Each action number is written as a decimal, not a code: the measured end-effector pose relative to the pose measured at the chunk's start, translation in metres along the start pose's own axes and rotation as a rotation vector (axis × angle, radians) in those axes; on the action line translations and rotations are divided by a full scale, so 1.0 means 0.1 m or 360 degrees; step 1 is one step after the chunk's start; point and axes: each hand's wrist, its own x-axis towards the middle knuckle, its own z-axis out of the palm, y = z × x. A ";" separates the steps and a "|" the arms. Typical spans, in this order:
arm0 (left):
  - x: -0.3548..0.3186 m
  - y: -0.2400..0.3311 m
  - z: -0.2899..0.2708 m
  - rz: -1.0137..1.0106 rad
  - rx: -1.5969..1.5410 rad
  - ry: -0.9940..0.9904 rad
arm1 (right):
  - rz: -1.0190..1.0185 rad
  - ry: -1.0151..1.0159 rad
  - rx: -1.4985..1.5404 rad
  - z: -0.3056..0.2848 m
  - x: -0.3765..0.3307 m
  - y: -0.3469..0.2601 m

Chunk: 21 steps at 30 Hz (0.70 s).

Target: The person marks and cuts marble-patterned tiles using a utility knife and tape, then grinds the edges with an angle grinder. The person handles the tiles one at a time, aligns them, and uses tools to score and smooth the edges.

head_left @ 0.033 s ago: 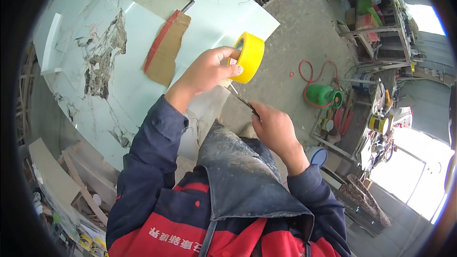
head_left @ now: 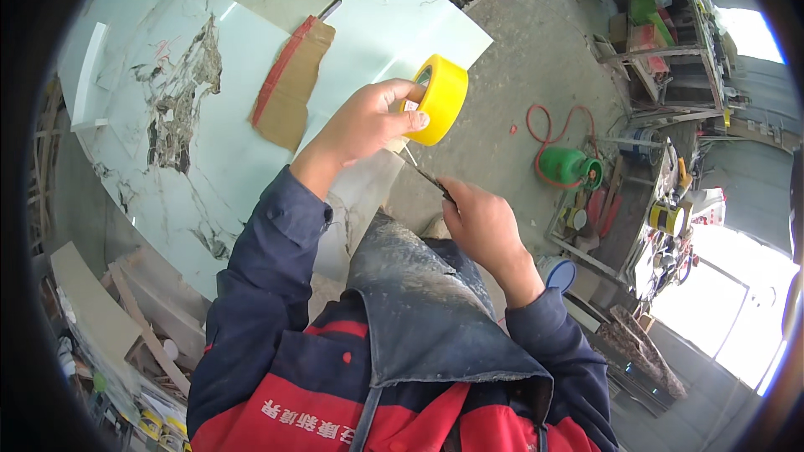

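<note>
In the head view, taking 12 o'clock as its upper edge, the left hand (head_left: 368,121) pinches the roll (head_left: 448,100), at least one finger reaching into its core and the thumb laid against its near side. The roll sits at the hand's 2 o'clock, its open core facing about 10 and its glossy yellow band turned toward 4. The right hand (head_left: 486,222) is closed around a slim dark tool (head_left: 432,181), whose long axis runs from the fist at 4 or 5 o'clock to a tip at 10 or 11. From that fist the roll lies at roughly 11, so the left hand is much the nearer, already touching it. The relation that matters is between tip and roll: the tip ends just off the roll's 7 o'clock side, below the left thumb. Whether it touches anything there is hard to tell, since a small pale piece shows at the same spot. At the left hand's 10 o'clock, torn cardboard (head_left: 293,88) lies on the marbled slab (head_left: 239,109).
</note>
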 end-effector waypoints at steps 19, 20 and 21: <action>0.26 -0.04 0.31 0.0220 -0.0088 -0.0007 | -0.0177 -0.0008 0.0066 0.01 0.20 0.12; 0.27 -0.06 0.32 0.0253 -0.0046 -0.0002 | -0.0184 -0.0001 0.0075 0.03 0.20 0.13; 0.27 -0.06 0.33 0.0250 -0.0038 -0.0005 | -0.0190 0.0006 0.0083 0.04 0.21 0.14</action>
